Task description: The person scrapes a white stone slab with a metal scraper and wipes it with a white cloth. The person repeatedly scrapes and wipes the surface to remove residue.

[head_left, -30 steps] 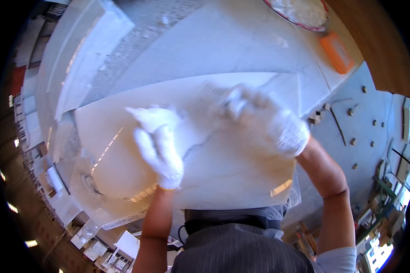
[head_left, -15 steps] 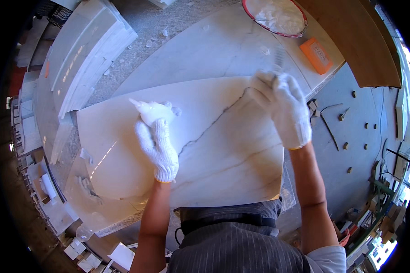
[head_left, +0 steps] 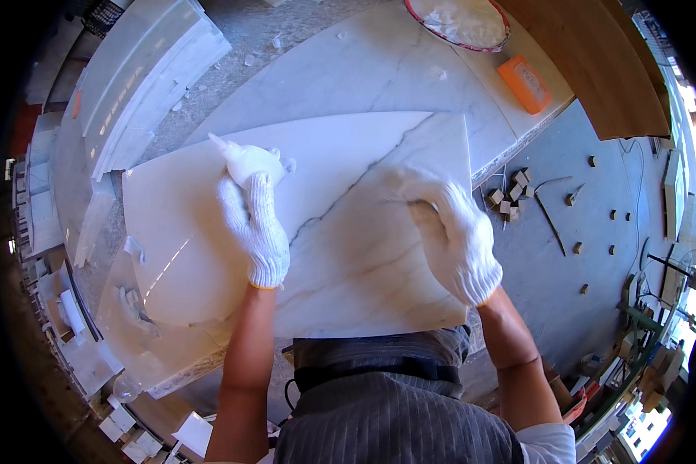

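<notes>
1. Far left: a stack of pale stone pieces (head_left: pixel 162 85), just past the far left corner of the big white slab (head_left: pixel 363 271). That slab lies right in front of the person, with a dark vein across it.
2. Left hand (head_left: pixel 255 224), in a white knit glove, is over the slab's left half, clamped around a white bottle (head_left: pixel 249 161) with a pointy tip.
3. Right hand (head_left: pixel 458 232), same kind of glove, is over the slab's right part, fingers bent but blurry. Honestly can't tell if they're together or gripping anything.
4. Red-rimmed hoop (head_left: pixel 464 27) with white stuff in it: well beyond the slab.
5. Small blocks (head_left: pixel 496 198): floor, right of the slab.
6. Orange box (head_left: pixel 524 83): past the slab's far right corner.
</notes>
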A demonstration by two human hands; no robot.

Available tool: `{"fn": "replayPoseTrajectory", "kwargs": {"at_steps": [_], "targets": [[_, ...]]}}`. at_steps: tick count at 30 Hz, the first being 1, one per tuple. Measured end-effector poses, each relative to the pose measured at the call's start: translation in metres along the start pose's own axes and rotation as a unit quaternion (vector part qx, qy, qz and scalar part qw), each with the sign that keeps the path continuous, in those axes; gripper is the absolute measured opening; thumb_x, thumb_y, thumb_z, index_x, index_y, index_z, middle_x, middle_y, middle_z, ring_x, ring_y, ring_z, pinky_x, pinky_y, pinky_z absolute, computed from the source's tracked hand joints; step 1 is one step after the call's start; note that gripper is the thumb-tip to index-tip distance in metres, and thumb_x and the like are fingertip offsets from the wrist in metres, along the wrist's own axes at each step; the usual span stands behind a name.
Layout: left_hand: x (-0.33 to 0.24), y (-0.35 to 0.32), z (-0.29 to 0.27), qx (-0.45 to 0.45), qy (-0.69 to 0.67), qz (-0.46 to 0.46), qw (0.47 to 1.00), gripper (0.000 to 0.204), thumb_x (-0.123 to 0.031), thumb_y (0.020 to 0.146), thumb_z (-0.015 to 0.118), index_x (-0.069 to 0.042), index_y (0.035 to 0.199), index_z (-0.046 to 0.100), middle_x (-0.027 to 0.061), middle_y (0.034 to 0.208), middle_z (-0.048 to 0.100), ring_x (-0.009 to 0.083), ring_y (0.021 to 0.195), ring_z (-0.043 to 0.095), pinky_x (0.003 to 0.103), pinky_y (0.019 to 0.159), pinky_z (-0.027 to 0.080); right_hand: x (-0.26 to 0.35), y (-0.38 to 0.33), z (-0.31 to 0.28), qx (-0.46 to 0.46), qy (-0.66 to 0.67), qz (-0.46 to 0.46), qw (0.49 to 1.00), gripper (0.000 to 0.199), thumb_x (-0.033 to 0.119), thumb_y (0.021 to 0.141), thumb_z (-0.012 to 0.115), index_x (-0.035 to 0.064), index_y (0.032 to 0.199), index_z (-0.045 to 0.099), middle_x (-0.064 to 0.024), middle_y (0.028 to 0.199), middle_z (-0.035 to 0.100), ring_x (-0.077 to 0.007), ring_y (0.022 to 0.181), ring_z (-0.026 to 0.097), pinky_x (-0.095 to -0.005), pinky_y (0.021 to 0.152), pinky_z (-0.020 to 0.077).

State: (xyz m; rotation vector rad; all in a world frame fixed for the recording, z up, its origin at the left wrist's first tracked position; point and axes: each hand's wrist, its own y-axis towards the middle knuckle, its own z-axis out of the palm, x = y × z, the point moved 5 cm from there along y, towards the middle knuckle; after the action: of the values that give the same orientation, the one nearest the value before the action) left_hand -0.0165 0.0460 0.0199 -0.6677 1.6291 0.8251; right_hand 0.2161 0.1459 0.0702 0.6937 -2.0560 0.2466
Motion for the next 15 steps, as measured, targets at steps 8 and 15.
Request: {"fn": "replayPoseTrajectory", "kwargs": {"at_steps": [8,15], "targets": [[0.004,0.002,-0.001,0.004,0.003,-0.009,1.000,0.041,-0.016,0.102,0.054,0.007,0.133,0.042,0.0161,0.122,0.056,0.0227,0.113,0.056,0.037,0.100,0.044,0.002,0.050,0.035,-0.034,-0.184,-0.207,0.960,0.015,0.007,0.078,0.068,0.0048,0.090,0.059,-0.0136,0.109,0.063,-0.0373,0.108,0.058,-0.0439,0.092,0.0487],[0.009,0.002,-0.003,0.020,-0.022,-0.001,1.000,0.040,-0.013,0.102,0.051,0.007,0.134,0.040,0.0204,0.127,0.055,0.0281,0.118,0.057,0.040,0.104,0.043,0.004,0.026,0.031,-0.010,-0.145,-0.226,0.963,0.015,0.007,0.079,0.066,0.0059,0.093,0.061,-0.0129,0.106,0.065,-0.0380,0.099,0.062,-0.0437,0.086,0.0515]]}}
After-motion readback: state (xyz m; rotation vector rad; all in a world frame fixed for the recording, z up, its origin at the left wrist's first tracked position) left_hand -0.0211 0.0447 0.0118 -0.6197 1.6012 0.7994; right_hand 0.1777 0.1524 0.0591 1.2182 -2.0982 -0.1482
